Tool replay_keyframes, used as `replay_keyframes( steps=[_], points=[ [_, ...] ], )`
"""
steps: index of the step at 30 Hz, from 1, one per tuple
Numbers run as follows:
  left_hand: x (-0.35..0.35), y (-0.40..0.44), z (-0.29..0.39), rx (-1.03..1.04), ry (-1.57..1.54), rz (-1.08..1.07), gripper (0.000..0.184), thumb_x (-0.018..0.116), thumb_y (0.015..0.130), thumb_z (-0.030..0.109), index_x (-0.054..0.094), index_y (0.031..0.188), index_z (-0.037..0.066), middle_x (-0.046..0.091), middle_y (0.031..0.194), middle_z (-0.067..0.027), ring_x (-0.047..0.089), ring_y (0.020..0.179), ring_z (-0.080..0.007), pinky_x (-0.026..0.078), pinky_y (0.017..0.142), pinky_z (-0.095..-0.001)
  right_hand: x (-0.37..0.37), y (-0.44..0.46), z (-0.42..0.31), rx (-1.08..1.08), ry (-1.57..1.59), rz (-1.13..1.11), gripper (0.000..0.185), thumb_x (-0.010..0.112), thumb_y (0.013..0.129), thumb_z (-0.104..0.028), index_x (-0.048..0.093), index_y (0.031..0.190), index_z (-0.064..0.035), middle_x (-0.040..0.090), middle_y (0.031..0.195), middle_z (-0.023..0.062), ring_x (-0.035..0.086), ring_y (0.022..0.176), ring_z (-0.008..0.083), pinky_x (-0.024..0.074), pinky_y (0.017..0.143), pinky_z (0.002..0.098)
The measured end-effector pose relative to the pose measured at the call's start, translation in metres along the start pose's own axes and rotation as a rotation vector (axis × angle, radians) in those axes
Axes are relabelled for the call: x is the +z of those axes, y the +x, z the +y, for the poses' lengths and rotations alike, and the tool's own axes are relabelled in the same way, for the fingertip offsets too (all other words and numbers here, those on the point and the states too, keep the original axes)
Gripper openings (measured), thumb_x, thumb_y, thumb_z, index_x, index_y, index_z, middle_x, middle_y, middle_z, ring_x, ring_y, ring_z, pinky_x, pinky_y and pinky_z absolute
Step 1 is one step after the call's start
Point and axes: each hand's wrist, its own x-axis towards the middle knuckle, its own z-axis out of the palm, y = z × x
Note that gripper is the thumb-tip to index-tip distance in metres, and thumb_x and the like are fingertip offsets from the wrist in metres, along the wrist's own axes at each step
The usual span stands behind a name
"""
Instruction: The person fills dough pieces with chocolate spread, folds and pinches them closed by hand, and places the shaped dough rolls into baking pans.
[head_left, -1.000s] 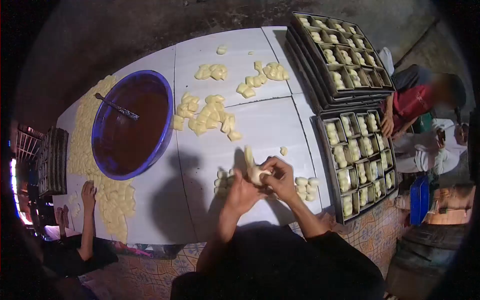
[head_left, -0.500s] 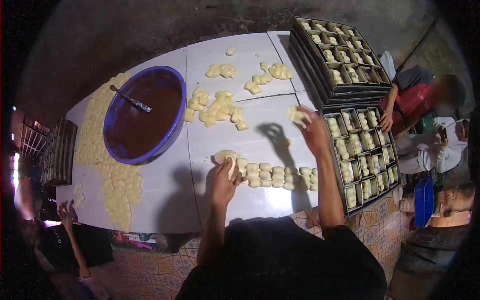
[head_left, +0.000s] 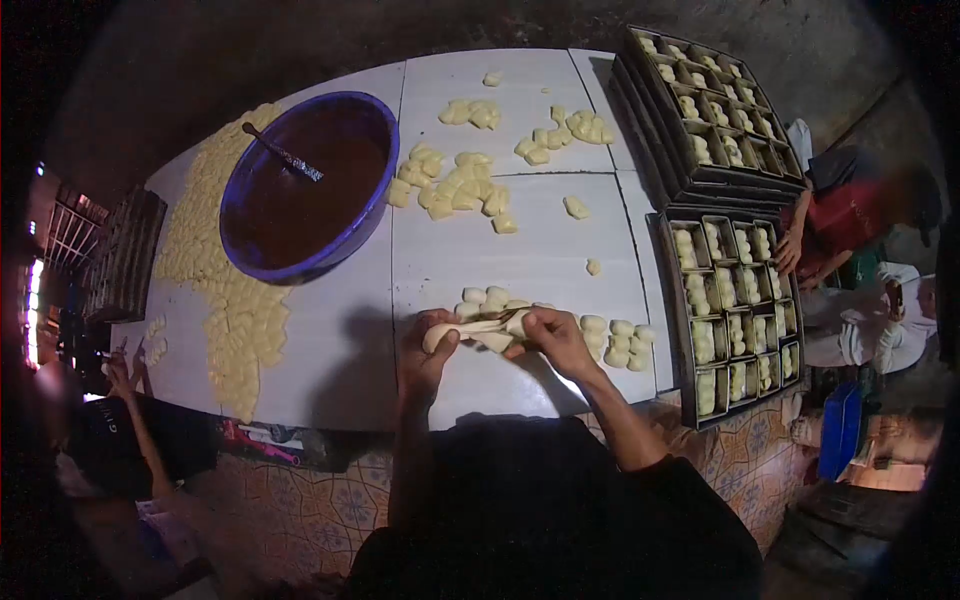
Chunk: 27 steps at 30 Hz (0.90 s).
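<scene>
The left hand (head_left: 425,350) was gripping one end of a strip of dough (head_left: 487,331), its thumb pressed along the near side and its fingers curled behind. The right hand (head_left: 555,340) was pinching the other end between thumb and fingers. The dough lay between the two hands, drawn out from side to side and touching both; its left end bulged at the left thumb, and its right end was partly covered by the right fingers. Whether its underside met the table (head_left: 500,250) could not be told.

Behind the hands, rows of rolled dough (head_left: 621,340) stood on the table, extending to the right of the right hand; some were hidden by it. A small lump (head_left: 593,267) lay beyond these rows, and a loose flat piece (head_left: 576,207) lay farther off. A cluster of cut dough pieces (head_left: 462,185) was found just right of a blue bowl (head_left: 330,262), which contained a brown mass (head_left: 310,200) and a long-handled tool (head_left: 290,158). To the right, well apart from the dough in hand, a tray (head_left: 669,310) carried filled compartments; a co-worker's hand (head_left: 790,245) was at its far right edge.
</scene>
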Motion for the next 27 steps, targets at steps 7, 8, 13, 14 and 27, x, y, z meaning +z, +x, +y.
replay_keyframes(
  steps=[7, 8, 13, 14, 27],
  points=[
    [0.019, -0.006, -0.014, -0.263, -1.128, 0.271, 0.047, 0.056, 0.093, 0.042, 0.049, 0.12, 0.005, 0.054, 0.12, -0.016, 0.047, 0.121, -0.0351, 0.039, 0.101, -0.0586, -0.033, -0.012, -0.042, -0.503, 0.164, 0.541, 0.044, 0.04, 0.101, -0.035, 0.056, 0.112, 0.0047, 0.061, 0.094, 0.0122, 0.06, 0.091, 0.0219, 0.0485, 0.085, 0.0357],
    [0.017, -0.004, -0.015, -0.214, -1.125, 0.241, 0.046, 0.056, 0.092, 0.043, 0.049, 0.118, 0.006, 0.054, 0.118, -0.0152, 0.047, 0.121, -0.0345, 0.038, 0.102, -0.0582, -0.057, -0.004, -0.036, -0.744, 0.104, 0.627, 0.043, 0.038, 0.102, -0.035, 0.055, 0.111, 0.0036, 0.061, 0.092, 0.0117, 0.059, 0.087, 0.021, 0.0485, 0.083, 0.0353],
    [0.002, -0.004, -0.018, -0.184, -1.093, 0.218, 0.043, 0.057, 0.093, 0.041, 0.047, 0.113, 0.005, 0.051, 0.115, -0.0147, 0.049, 0.116, -0.032, 0.037, 0.104, -0.0526, -0.132, 0.041, -0.039, -0.847, -1.021, 1.147, 0.049, 0.055, 0.092, -0.016, 0.041, 0.135, 0.0015, 0.045, 0.129, 0.0245, 0.045, 0.121, 0.0319, 0.0424, 0.097, 0.0376],
    [0.006, -0.005, -0.012, -0.201, -1.064, 0.217, 0.035, 0.057, 0.093, 0.04, 0.052, 0.105, 0.008, 0.056, 0.109, -0.01, 0.052, 0.113, -0.0289, 0.04, 0.102, -0.0504, -0.136, 0.049, -0.024, -0.617, -1.3, 1.144, 0.068, 0.064, 0.085, -0.015, 0.032, 0.143, -0.0007, 0.034, 0.144, 0.0226, 0.036, 0.131, 0.031, 0.041, 0.1, 0.0385],
    [-0.031, -0.02, -0.073, 0.054, -0.071, 0.568, 0.033, 0.056, 0.094, 0.031, 0.056, 0.104, -0.001, 0.056, 0.092, -0.0077, 0.053, 0.08, -0.0161, 0.047, 0.07, -0.0321, -0.002, -0.027, -0.006, -0.23, -0.589, 0.221, 0.016, 0.067, 0.085, -0.013, 0.068, 0.092, 0.0016, 0.067, 0.086, 0.0071, 0.06, 0.082, 0.0147, 0.0473, 0.079, 0.0287]
  ],
)
